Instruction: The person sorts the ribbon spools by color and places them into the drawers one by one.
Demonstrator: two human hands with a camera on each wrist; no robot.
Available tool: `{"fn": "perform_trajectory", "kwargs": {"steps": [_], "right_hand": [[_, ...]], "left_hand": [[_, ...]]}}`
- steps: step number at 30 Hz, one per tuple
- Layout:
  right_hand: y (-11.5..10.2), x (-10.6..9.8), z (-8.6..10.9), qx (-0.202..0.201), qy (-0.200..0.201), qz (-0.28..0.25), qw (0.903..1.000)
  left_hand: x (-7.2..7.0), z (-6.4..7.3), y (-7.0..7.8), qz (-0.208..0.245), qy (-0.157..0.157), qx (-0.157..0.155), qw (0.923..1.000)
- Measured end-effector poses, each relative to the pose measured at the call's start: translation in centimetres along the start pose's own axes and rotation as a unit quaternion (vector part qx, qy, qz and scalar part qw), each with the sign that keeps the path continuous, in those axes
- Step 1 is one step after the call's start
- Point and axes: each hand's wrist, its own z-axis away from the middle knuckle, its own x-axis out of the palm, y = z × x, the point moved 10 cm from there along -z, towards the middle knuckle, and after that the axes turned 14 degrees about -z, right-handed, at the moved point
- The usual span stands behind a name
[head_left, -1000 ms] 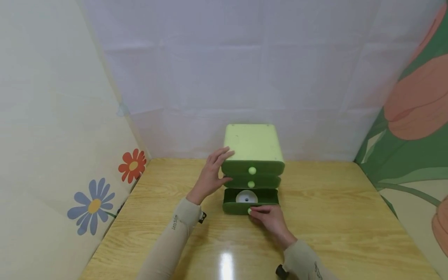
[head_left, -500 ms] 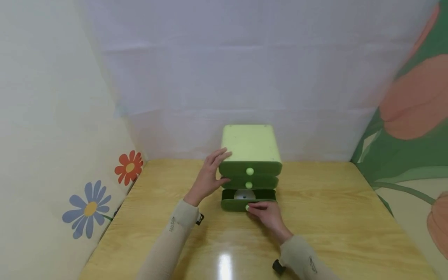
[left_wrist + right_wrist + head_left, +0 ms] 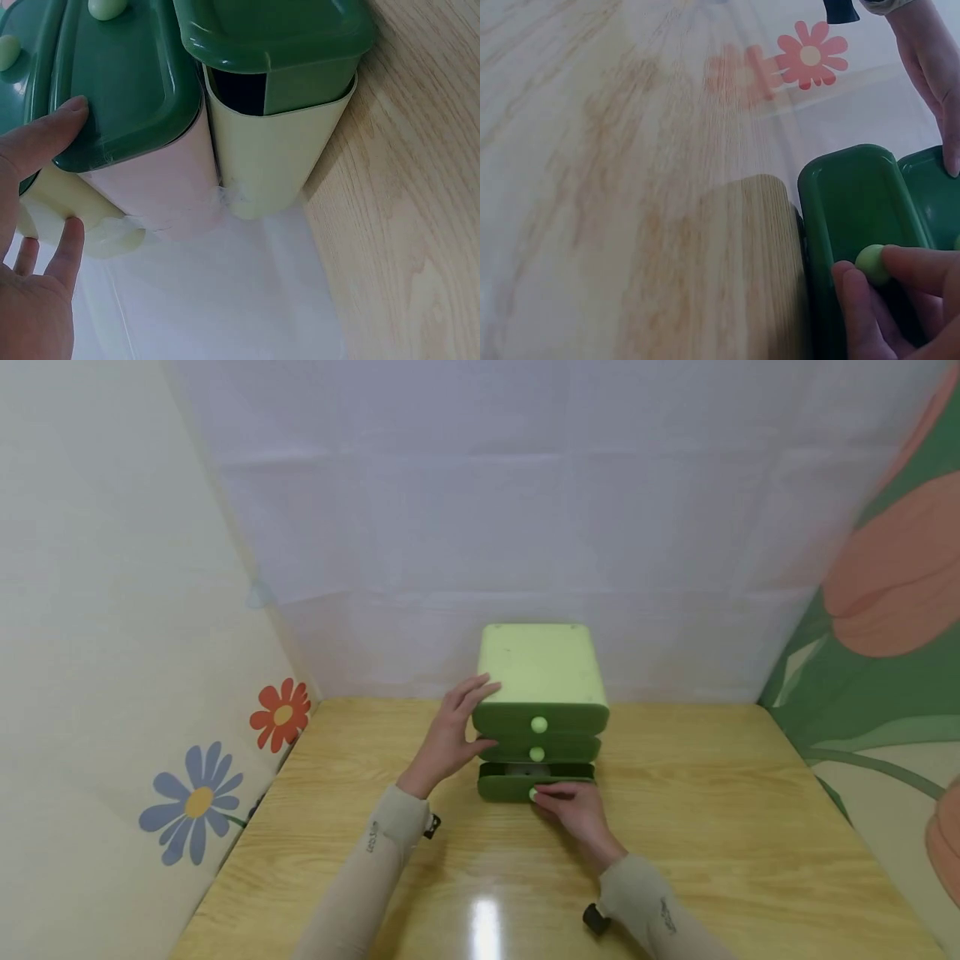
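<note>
A small green drawer cabinet (image 3: pixel 540 664) has several drawers with round light-green knobs. Its bottom drawer (image 3: pixel 502 789) stands partly pulled out. My right hand (image 3: pixel 581 814) pinches that drawer's knob (image 3: pixel 871 262) between thumb and fingers. Against the cabinet's left side and top edge rests my left hand (image 3: pixel 450 739), fingers spread. In the left wrist view its thumb (image 3: pixel 56 133) lies on the middle drawer front (image 3: pixel 124 82). Inside the bottom drawer shows a sliver of a round white thing with a dark centre (image 3: pixel 527 770), mostly hidden by the drawer front.
The cabinet stands on a wood-grain table (image 3: pixel 712 827), close to a white cloth backdrop (image 3: pixel 450 527). A flower-printed panel (image 3: pixel 187 610) borders the left side. Another printed panel (image 3: pixel 892 585) stands at the right.
The bottom drawer has slid inward, with the right hand moving along on its knob. Less of the round white thing shows now. The left hand has stayed on the cabinet.
</note>
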Motion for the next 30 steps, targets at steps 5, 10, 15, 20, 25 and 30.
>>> {"fn": "perform_trajectory", "kwargs": {"steps": [5, 10, 15, 20, 25, 30], "right_hand": [[0.0, 0.2, -0.3, 0.003, 0.005, -0.018, 0.9998], [0.0, 0.2, -0.6, -0.002, 0.010, -0.004, 0.9999], [0.1, 0.2, -0.8, -0.002, 0.009, -0.023, 0.9997], [0.0, 0.3, -1.1, -0.008, 0.007, -0.046, 0.9989], [-0.3, 0.2, -1.5, -0.015, 0.011, -0.048, 0.9987], [-0.3, 0.0, -1.6, -0.010, 0.024, -0.055, 0.9982]], "left_hand": [[-0.1, 0.1, -0.2, 0.001, -0.006, -0.006, 1.0000], [-0.1, 0.1, -0.2, -0.004, -0.005, -0.003, 1.0000], [-0.1, 0.1, -0.2, -0.004, -0.005, -0.002, 1.0000], [-0.1, 0.1, -0.2, 0.001, -0.004, -0.004, 1.0000], [-0.2, 0.1, -0.1, -0.001, -0.002, -0.002, 1.0000], [-0.2, 0.0, -0.1, 0.000, -0.002, -0.004, 1.0000]]}}
